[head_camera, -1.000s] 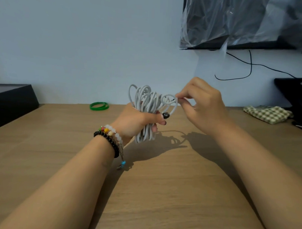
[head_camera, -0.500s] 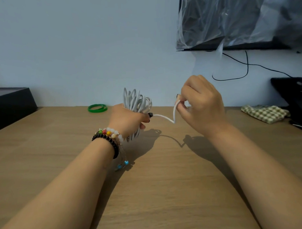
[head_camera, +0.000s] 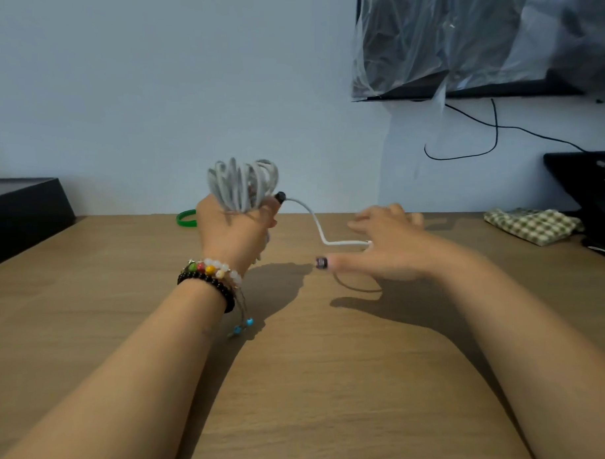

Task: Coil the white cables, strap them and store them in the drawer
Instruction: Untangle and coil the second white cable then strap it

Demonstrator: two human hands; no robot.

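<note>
My left hand [head_camera: 234,228] grips a coiled bundle of white cable [head_camera: 241,185], held upright above the wooden desk [head_camera: 316,383]. A loose tail of the cable [head_camera: 320,234] runs from the bundle down and right to my right hand [head_camera: 385,247]. My right hand is low over the desk with its fingers spread and straight, and the tail's end meets it at the palm. The hand is blurred, so I cannot tell whether it still holds the tail.
A green band [head_camera: 186,218] lies at the back of the desk behind my left hand. A checked cloth [head_camera: 532,224] sits at the right, next to a black device [head_camera: 591,185]. A black box [head_camera: 22,211] stands at the left. A plastic-covered screen [head_camera: 476,37] hangs on the wall.
My right hand has dropped from beside the bundle to near the desk and spread its fingers. The cable tail has been drawn out longer. My left hand has turned the bundle more upright.
</note>
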